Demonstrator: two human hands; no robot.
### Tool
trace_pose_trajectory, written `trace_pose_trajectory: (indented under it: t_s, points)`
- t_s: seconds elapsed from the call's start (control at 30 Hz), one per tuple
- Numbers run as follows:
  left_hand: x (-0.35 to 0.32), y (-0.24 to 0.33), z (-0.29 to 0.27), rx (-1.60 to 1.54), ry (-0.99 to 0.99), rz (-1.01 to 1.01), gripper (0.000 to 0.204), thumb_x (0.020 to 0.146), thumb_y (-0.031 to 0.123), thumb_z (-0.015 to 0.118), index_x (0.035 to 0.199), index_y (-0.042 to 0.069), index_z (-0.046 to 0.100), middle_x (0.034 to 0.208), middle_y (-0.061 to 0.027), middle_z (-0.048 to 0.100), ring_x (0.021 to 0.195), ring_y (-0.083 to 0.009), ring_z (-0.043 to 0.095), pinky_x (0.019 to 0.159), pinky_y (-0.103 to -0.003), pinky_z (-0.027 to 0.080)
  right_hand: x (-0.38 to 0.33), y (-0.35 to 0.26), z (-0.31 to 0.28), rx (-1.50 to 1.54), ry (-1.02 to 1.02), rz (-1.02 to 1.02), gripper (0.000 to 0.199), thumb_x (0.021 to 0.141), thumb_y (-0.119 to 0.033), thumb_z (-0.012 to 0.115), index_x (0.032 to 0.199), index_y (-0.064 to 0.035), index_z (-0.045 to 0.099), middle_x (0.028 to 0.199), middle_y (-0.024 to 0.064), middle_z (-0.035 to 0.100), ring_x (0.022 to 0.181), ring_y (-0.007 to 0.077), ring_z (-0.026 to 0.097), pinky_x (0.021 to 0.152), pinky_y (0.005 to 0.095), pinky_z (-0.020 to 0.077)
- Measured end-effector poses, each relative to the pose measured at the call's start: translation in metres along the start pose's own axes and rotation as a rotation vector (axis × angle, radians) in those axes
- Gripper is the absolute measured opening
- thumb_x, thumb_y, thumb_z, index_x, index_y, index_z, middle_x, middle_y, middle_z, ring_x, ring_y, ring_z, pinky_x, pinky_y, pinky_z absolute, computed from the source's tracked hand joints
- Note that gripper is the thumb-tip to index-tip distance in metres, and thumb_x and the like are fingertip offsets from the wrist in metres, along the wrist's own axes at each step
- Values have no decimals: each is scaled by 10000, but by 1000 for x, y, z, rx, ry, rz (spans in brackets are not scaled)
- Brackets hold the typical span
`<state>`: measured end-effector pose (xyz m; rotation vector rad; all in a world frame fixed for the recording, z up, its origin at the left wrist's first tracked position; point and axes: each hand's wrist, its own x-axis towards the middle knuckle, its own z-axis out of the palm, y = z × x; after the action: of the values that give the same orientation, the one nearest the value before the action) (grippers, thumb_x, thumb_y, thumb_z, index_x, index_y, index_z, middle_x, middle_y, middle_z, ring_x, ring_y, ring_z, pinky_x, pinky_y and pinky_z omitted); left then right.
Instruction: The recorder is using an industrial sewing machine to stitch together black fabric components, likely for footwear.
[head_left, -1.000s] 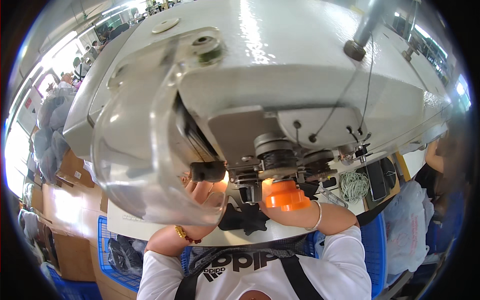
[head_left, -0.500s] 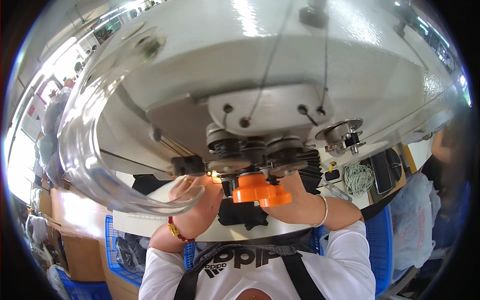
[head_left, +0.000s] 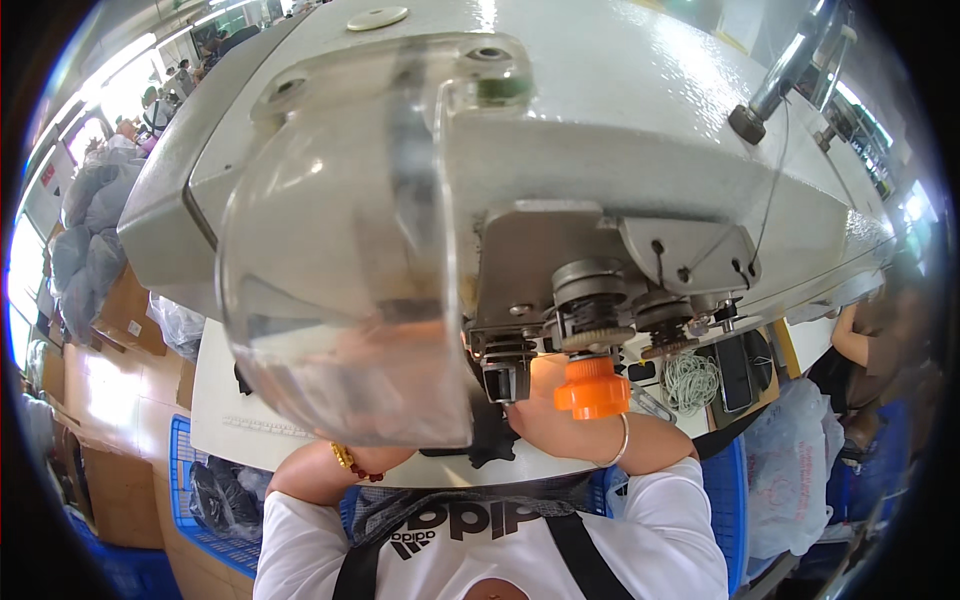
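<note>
A white sewing machine head (head_left: pixel 600 130) fills the upper view, with metal tension discs (head_left: pixel 590 290) and an orange knob (head_left: pixel 592 388) beneath it. Through a clear plastic guard (head_left: pixel 456 300) my left hand (head_left: pixel 395 385) appears blurred; its fingers cannot be made out. A red and gold bracelet (head_left: pixel 345 458) circles that wrist. My right hand (head_left: pixel 550 420) is partly behind the orange knob, its fingers hidden by the machine, a silvery bangle (head_left: pixel 624 440) at the wrist. Black cloth (head_left: pixel 492 440) lies between the hands on the white table (head_left: pixel 225 385), beside the right hand.
To the right are a bundle of pale cord (head_left: pixel 692 383), a dark phone (head_left: pixel 735 375) and a filled plastic bag (head_left: pixel 790 470). Blue baskets (head_left: pixel 205 530) flank me. Cardboard boxes (head_left: pixel 120 500) stand at the left. Another person's arm (head_left: pixel 850 338) shows at far right.
The view has shifted, so the machine's parts sit farther right and the clear guard now covers my left hand. My hands remain under the machine head, on either side of the black cloth.
</note>
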<state>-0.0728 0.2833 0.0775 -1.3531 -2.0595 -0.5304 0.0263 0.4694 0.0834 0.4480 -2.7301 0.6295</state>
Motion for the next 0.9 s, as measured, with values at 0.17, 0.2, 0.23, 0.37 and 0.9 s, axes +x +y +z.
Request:
trace_pose_trajectory:
  t_s: [0.17, 0.2, 0.23, 0.37, 0.9]
  points:
    - [2, -3, -2, 19, 14, 29, 110, 631, 134, 674, 706, 68, 628, 769, -68, 573, 732, -274, 564, 639, -393, 436, -3, 8, 11, -23, 6, -48, 174, 690, -102, 631, 839, -35, 572, 726, 136, 580, 653, 333, 579, 559, 420, 448]
    - [0, -4, -2, 78, -26, 32, 121, 630, 148, 674, 700, 63, 623, 767, -70, 576, 732, -270, 567, 632, -390, 437, -1, 6, 10, -26, 31, -44, 159, 711, -118, 631, 834, -32, 579, 720, 132, 578, 643, 325, 573, 562, 405, 444]
    - [1, -5, 0, 77, -26, 31, 121, 630, 148, 674, 700, 63, 623, 767, -70, 576, 732, -270, 567, 632, -390, 437, 0, 5, 10, -30, 55, -39, 151, 732, -135, 631, 829, -29, 585, 714, 128, 577, 633, 317, 567, 564, 390, 440]
    - [6, -7, -2, 45, -28, 27, 140, 635, 164, 676, 721, 63, 630, 748, -71, 574, 702, -257, 570, 602, -388, 427, 0, 1, 16, -29, 323, -71, 154, 785, -180, 627, 790, -34, 576, 687, 113, 558, 593, 303, 538, 576, 360, 434]
    - [9, -10, -16, -75, 39, 148, 171, 603, 51, 665, 746, 85, 579, 754, -41, 564, 559, -194, 530, 454, -319, 426, 9, 14, 1, 52, 107, -111, 182, 749, -112, 649, 923, -58, 637, 766, 77, 578, 711, 261, 578, 608, 358, 453]
